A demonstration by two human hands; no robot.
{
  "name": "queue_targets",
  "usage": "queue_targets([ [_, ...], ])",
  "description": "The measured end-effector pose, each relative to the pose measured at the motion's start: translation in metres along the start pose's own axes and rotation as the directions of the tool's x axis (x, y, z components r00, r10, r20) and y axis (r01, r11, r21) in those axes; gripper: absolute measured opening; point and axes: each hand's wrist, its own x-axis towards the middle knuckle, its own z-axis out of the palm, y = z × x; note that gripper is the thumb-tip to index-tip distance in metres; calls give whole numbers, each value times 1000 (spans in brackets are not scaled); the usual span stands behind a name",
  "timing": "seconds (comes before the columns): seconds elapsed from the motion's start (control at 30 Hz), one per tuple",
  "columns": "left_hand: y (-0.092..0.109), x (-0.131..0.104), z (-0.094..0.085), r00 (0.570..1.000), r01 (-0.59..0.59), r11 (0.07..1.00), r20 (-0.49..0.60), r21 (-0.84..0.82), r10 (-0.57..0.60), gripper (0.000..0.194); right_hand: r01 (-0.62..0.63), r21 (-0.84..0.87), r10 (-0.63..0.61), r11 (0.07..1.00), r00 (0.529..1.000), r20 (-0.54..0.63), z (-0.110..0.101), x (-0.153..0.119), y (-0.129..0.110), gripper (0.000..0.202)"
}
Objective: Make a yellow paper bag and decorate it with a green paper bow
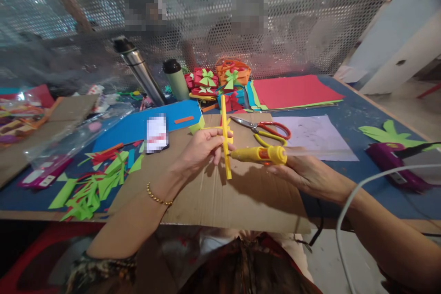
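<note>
Left hand (205, 148): your fingers are closed, pinching a yellow strip (225, 144) near its middle. Strip stands lengthwise away from you, above the cardboard (203, 202), roughly central. Further yellow pieces show behind your fingers; their join to the strip cannot be made out.

Right hand (305, 174): gripping the yellow glue gun (260, 155), handle mostly hidden by your hand. Gun lies level, nozzle pointing left at the strip's lower half; contact or a slight gap, cannot tell. Small orange light on its side.

Surroundings: scissors (254, 125) lie just beyond the gun, their handles reaching toward a white sheet (319, 135). Phone (157, 134) to the left of your left hand; green scraps (91, 193) nearer you, further left. Red paper (296, 92) stacked at far right.
</note>
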Motion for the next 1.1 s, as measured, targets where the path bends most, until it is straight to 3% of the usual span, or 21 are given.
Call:
queue_targets([
  [0.27, 1, -2, 3, 1000, 4, 1000, 13, -6, -4, 20, 3, -9, -3, 1000, 1000, -15, 2, -1, 4, 66],
  [0.63, 7, 3, -5, 1000, 10, 1000, 11, -27, -10, 34, 154, -102, -158, 983, 987, -37, 0, 1, -7, 64],
  [1.1, 12, 1, -4, 1000, 30, 999, -4, -31, -30, 31, 204, -73, -205, 976, 979, -15, 1, 2, -7, 59],
])
